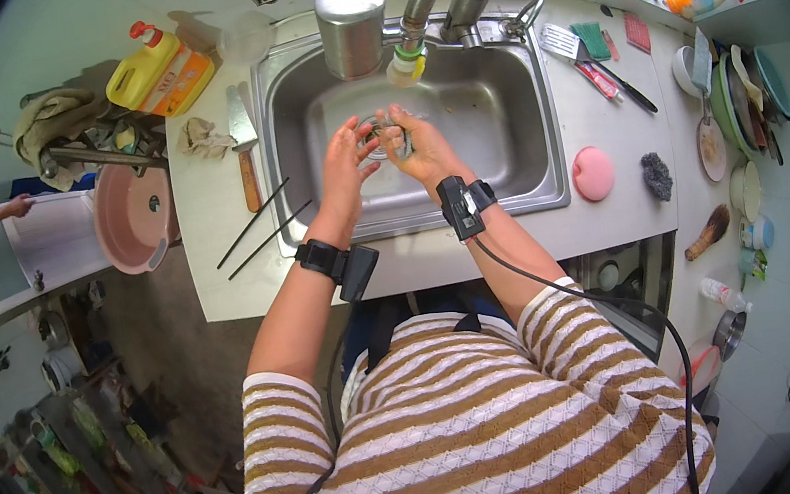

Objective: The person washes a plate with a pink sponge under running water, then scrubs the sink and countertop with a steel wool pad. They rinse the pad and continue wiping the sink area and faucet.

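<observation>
Both my hands are over the stainless steel sink point(498, 119). My left hand point(345, 159) has its fingers apart and holds nothing that shows. Beside it, my right hand point(418, 143) is curled around a small greyish scrubber or cloth point(404, 141), partly hidden by the fingers. Beneath the hands lies the drain, partly covered. Above them hangs the faucet spout point(407, 63) with a green and yellow end piece. A metal canister point(353, 29) stands at the sink's back edge. Left of the sink lie a wooden-handled knife point(245, 147) and two black chopsticks point(252, 225).
On the counter's right are a slotted spatula point(597, 67), a green scouring pad point(590, 41), a toothpaste tube point(599, 80), a pink sponge point(593, 173) and a dark scrubber point(657, 177). A yellow jug point(162, 75) and a crumpled cloth point(202, 139) are at left. Another person's hand point(20, 206) shows far left.
</observation>
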Demonstrator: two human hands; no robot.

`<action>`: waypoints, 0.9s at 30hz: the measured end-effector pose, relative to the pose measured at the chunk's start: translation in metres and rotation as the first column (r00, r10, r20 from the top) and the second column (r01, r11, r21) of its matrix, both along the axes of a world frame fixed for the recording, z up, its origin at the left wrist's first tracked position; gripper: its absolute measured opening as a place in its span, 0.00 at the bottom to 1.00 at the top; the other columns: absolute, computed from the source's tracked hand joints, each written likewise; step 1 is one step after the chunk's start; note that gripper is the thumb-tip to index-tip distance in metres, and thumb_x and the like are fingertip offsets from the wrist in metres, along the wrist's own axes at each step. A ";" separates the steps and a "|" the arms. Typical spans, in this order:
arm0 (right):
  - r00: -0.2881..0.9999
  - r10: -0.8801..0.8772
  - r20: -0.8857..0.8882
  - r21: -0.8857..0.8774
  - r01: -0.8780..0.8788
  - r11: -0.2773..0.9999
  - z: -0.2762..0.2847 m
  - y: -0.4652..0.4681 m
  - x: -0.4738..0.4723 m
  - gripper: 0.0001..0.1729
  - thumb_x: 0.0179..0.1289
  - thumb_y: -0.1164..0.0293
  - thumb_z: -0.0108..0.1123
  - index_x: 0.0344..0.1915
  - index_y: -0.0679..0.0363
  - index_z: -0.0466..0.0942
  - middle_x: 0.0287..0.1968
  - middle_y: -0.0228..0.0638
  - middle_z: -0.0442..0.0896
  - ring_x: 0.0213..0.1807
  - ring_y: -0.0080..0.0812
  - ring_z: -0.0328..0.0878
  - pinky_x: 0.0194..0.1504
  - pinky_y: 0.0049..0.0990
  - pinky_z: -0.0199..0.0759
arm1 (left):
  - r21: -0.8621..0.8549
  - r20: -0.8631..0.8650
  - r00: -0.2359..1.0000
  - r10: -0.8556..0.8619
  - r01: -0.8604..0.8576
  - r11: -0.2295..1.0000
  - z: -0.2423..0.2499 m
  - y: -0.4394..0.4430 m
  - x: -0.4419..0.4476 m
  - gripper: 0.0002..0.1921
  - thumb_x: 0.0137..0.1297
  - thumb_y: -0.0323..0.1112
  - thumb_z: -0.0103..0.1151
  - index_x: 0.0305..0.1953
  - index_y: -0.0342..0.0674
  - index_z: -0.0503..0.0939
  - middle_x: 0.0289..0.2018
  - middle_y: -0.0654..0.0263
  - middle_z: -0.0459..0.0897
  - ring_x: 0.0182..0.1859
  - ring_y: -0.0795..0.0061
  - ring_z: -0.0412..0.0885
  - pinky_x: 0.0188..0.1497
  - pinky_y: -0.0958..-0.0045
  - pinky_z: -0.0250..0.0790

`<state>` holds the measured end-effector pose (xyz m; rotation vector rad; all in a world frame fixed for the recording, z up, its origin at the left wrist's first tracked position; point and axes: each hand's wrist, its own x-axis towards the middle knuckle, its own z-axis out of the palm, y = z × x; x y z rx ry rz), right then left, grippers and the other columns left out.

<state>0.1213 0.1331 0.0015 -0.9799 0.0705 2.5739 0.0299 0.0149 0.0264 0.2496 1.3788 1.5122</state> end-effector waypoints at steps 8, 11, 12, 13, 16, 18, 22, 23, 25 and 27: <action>1.000 -0.006 0.005 0.258 0.004 0.966 -0.023 -0.012 -0.001 0.17 0.74 0.49 0.44 0.48 0.48 0.71 0.29 0.25 0.75 0.19 0.19 0.64 0.17 0.24 0.60 | 0.004 0.143 0.989 -0.028 0.028 1.000 -0.007 0.010 -0.024 0.22 0.77 0.47 0.42 0.65 0.45 0.65 0.54 0.66 0.77 0.51 0.75 0.77 0.51 0.68 0.71; 0.924 -0.011 0.381 0.589 -0.234 0.774 -0.009 -0.024 -0.014 0.25 0.73 0.45 0.44 0.54 0.51 0.72 0.36 0.27 0.79 0.32 0.23 0.74 0.30 0.27 0.71 | 0.037 0.259 0.965 -0.035 0.026 0.999 -0.014 0.020 -0.021 0.21 0.76 0.47 0.44 0.64 0.48 0.65 0.51 0.67 0.78 0.50 0.76 0.77 0.50 0.67 0.70; 0.881 -0.068 0.469 0.706 -0.327 0.628 -0.003 -0.028 -0.018 0.27 0.72 0.43 0.44 0.55 0.52 0.73 0.39 0.28 0.81 0.37 0.24 0.78 0.37 0.28 0.75 | 0.058 0.348 0.934 -0.084 0.068 0.996 -0.016 0.024 -0.020 0.20 0.75 0.47 0.47 0.62 0.51 0.67 0.50 0.69 0.77 0.50 0.75 0.76 0.49 0.66 0.71; 0.867 -0.031 0.498 0.681 -0.369 0.633 0.003 -0.030 -0.020 0.30 0.72 0.43 0.45 0.60 0.53 0.68 0.47 0.32 0.78 0.47 0.28 0.74 0.46 0.30 0.70 | 0.036 0.389 0.916 -0.100 0.093 0.995 -0.018 0.028 -0.019 0.19 0.74 0.47 0.48 0.62 0.51 0.68 0.50 0.69 0.77 0.50 0.75 0.76 0.48 0.65 0.71; 0.920 0.069 0.386 0.683 -0.335 0.649 0.015 -0.025 -0.014 0.41 0.71 0.51 0.52 0.74 0.58 0.51 0.73 0.42 0.56 0.75 0.35 0.48 0.72 0.33 0.43 | 0.046 0.423 0.890 -0.169 0.165 0.985 -0.024 0.038 -0.020 0.14 0.73 0.45 0.50 0.57 0.54 0.71 0.48 0.71 0.78 0.48 0.75 0.77 0.44 0.63 0.72; 0.895 -0.043 0.444 0.780 -0.362 0.510 0.012 -0.003 -0.006 0.43 0.69 0.57 0.55 0.75 0.61 0.48 0.75 0.43 0.51 0.78 0.36 0.43 0.73 0.32 0.41 | -0.033 0.409 0.906 -0.104 0.129 0.991 -0.025 0.045 -0.026 0.13 0.73 0.44 0.50 0.55 0.55 0.71 0.47 0.71 0.79 0.47 0.74 0.78 0.43 0.63 0.72; 0.733 -0.508 0.453 0.800 -0.585 -0.130 -0.021 0.053 0.007 0.45 0.64 0.69 0.58 0.74 0.68 0.45 0.76 0.49 0.50 0.79 0.43 0.39 0.75 0.33 0.38 | -0.076 0.448 0.894 0.025 0.010 0.997 -0.022 0.052 -0.041 0.12 0.74 0.42 0.46 0.55 0.56 0.71 0.47 0.70 0.80 0.47 0.72 0.80 0.44 0.60 0.75; 0.739 -0.497 0.455 0.757 -0.615 -0.222 -0.032 0.072 0.007 0.46 0.61 0.70 0.57 0.73 0.69 0.44 0.75 0.53 0.49 0.79 0.46 0.37 0.76 0.35 0.36 | -0.025 0.469 0.883 0.034 -0.025 0.999 -0.019 0.052 -0.044 0.12 0.75 0.42 0.45 0.56 0.55 0.71 0.47 0.70 0.80 0.48 0.71 0.80 0.45 0.60 0.75; 0.647 -0.431 0.630 0.591 -0.759 -0.275 -0.056 0.091 0.009 0.47 0.59 0.70 0.55 0.73 0.70 0.44 0.76 0.53 0.48 0.79 0.46 0.38 0.76 0.34 0.37 | 0.024 0.500 0.865 -0.032 0.023 0.999 -0.013 0.053 -0.050 0.15 0.76 0.45 0.40 0.56 0.49 0.71 0.47 0.66 0.81 0.49 0.69 0.81 0.48 0.60 0.77; 0.659 -0.126 0.741 0.647 -0.752 -0.129 -0.075 0.104 0.006 0.47 0.58 0.68 0.56 0.73 0.70 0.45 0.76 0.53 0.48 0.79 0.45 0.39 0.76 0.32 0.37 | 0.102 0.523 0.843 -0.125 0.084 0.991 -0.008 0.055 -0.052 0.17 0.77 0.46 0.38 0.56 0.46 0.72 0.47 0.64 0.81 0.49 0.68 0.81 0.49 0.60 0.77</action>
